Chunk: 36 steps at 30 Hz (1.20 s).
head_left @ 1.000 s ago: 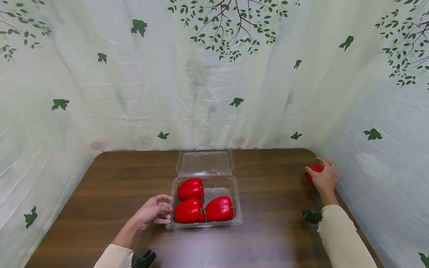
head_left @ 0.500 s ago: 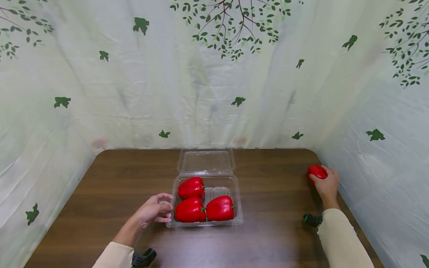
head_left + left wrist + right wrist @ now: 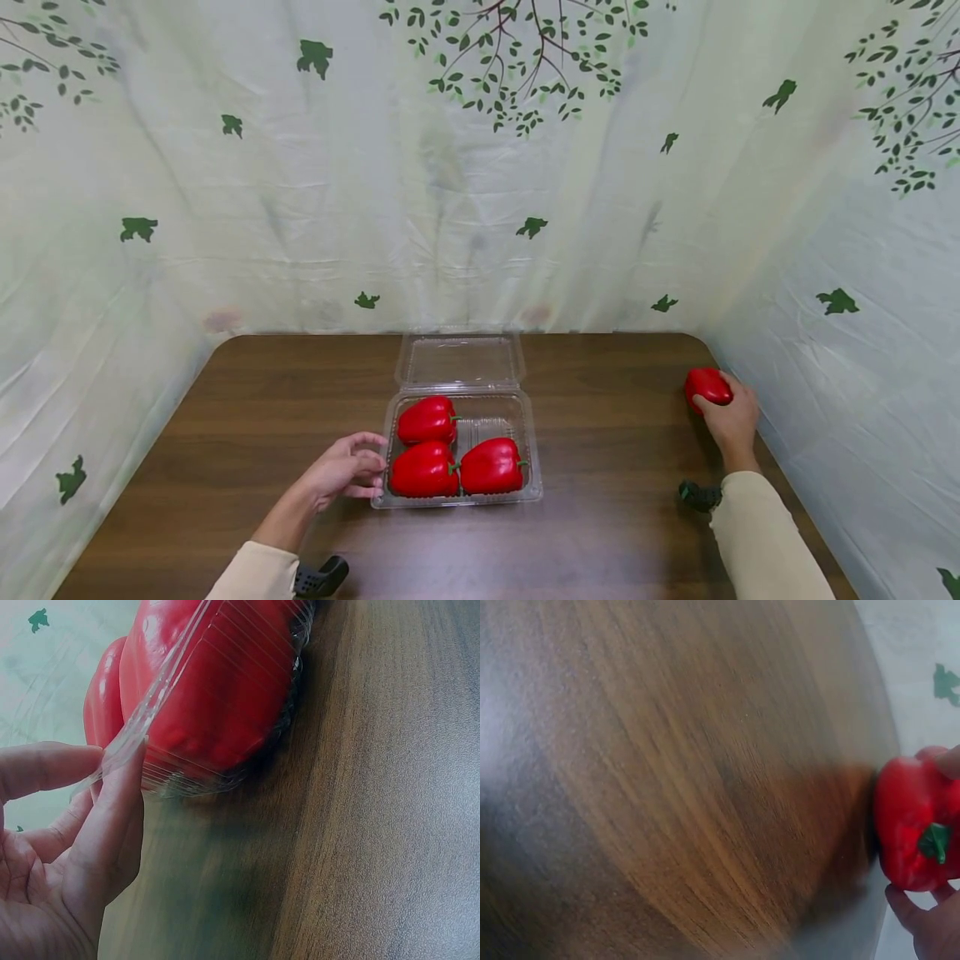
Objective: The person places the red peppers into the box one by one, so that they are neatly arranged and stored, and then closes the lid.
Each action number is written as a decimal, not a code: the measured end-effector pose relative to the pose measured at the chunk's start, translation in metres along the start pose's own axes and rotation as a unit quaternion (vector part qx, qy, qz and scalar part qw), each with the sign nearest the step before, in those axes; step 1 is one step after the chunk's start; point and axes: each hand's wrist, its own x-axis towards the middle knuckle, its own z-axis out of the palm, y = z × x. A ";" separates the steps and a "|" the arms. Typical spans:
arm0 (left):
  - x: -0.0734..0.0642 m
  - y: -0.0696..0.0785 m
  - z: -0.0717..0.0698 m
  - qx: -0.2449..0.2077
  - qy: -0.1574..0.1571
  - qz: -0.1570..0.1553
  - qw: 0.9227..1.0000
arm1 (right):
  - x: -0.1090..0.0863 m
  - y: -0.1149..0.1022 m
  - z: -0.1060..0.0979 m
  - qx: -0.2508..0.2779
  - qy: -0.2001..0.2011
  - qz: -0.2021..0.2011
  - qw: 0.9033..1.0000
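A clear plastic clamshell box (image 3: 491,410) stands mid-table with its lid (image 3: 460,362) laid back. Three red bell peppers lie inside: one at the back left (image 3: 427,419), one at the front left (image 3: 423,471), one at the front right (image 3: 491,467). My left hand (image 3: 347,472) pinches the box's left rim (image 3: 150,709) between thumb and fingers, seen closely in the left wrist view. Far to the right, my right hand (image 3: 735,421) grips another red bell pepper (image 3: 705,386) near the table's edge. Its green stem (image 3: 934,841) shows in the right wrist view.
Brown wood-grain tabletop (image 3: 600,467) surrounds the box, with rounded far corners. Pale curtains (image 3: 465,183) printed with leaves hang behind the table and along both sides. The back right part of the box shows its ribbed floor.
My right hand has turned and shifted around its bell pepper, which now shows more of its front and less cover from the fingers. The left hand and the box have stayed put.
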 end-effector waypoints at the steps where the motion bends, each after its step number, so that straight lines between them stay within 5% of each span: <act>1: 0.000 0.000 0.000 0.000 0.000 0.000 1.000 | 0.000 0.001 0.000 0.000 0.000 0.000 1.000; 11: 0.002 0.000 0.001 0.003 -0.003 -0.001 1.000 | -0.003 0.004 0.002 -0.007 0.003 -0.024 1.000; 19: 0.002 0.001 0.000 0.005 -0.007 0.000 1.000 | -0.008 -0.004 0.010 0.035 -0.021 -0.013 0.999; 36: 0.002 -0.002 -0.001 0.007 -0.010 0.009 1.000 | -0.027 -0.037 0.033 0.071 -0.104 -0.098 0.987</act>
